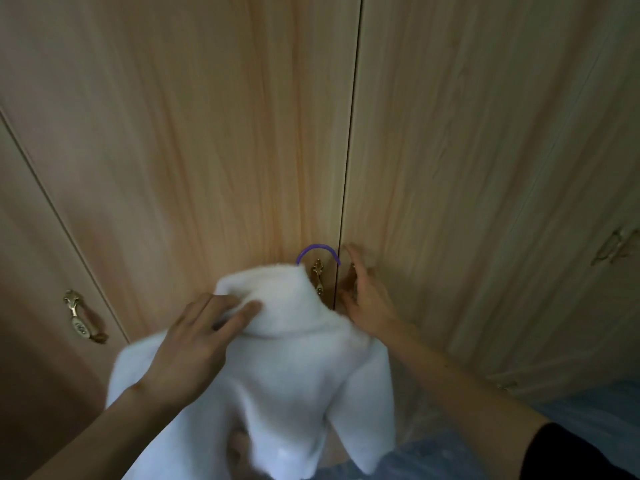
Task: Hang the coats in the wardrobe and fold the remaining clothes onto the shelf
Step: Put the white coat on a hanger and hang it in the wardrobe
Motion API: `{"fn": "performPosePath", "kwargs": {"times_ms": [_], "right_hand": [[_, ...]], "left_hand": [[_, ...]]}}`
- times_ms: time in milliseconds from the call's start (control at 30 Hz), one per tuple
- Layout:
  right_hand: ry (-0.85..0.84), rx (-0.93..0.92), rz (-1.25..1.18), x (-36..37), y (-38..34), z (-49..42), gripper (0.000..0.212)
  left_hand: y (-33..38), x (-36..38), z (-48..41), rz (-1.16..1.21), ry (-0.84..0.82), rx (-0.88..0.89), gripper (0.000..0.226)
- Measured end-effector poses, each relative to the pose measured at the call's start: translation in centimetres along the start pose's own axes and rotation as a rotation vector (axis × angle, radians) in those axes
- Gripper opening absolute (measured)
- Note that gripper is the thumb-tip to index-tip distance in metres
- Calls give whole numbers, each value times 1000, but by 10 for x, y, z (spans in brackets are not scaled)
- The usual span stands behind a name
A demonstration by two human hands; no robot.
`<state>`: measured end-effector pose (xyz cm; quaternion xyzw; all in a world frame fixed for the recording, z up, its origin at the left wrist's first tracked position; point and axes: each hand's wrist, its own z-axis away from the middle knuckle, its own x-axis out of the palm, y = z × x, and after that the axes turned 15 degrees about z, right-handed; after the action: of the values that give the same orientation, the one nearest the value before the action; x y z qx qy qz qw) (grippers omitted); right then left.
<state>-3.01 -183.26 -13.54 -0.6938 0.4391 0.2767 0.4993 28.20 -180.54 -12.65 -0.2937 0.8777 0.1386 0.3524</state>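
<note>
A white fluffy coat (294,368) hangs on a purple hanger whose hook (317,251) sticks out above its collar. My left hand (194,341) grips the coat at the collar and holds it up in front of the closed wooden wardrobe doors (207,150). My right hand (363,296) is spread, fingers at the brass handle (352,271) of the right-hand door, just beside the gap between the two middle doors. A second brass handle (317,280) shows on the left middle door, partly behind the collar.
Another door at far left carries a brass handle (83,318). A further handle (614,249) is on the far-right door. Bluish bedding (588,410) lies at lower right.
</note>
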Motion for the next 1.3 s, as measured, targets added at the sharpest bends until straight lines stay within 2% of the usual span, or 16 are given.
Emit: {"fn": "performPosePath", "kwargs": {"times_ms": [100, 333, 467, 633, 733, 800, 1300], "right_hand": [[-28, 10, 75, 2, 2, 1, 93], [-14, 47, 140, -1, -5, 29, 101], [-70, 94, 187, -14, -19, 50, 80], [-33, 166, 354, -14, -9, 72, 87], [-22, 178, 470, -36, -20, 83, 68], [18, 166, 562, -45, -29, 88, 62], [116, 105, 788, -76, -21, 150, 56]], "left_hand": [[1, -4, 5, 12, 3, 5, 77], [2, -15, 17, 27, -7, 15, 77], [8, -18, 18, 43, -10, 30, 74], [17, -21, 21, 70, 2, 57, 75], [22, -23, 20, 93, 6, 49, 77], [26, -24, 20, 108, 10, 43, 78], [50, -9, 12, 214, 17, 141, 74]]}}
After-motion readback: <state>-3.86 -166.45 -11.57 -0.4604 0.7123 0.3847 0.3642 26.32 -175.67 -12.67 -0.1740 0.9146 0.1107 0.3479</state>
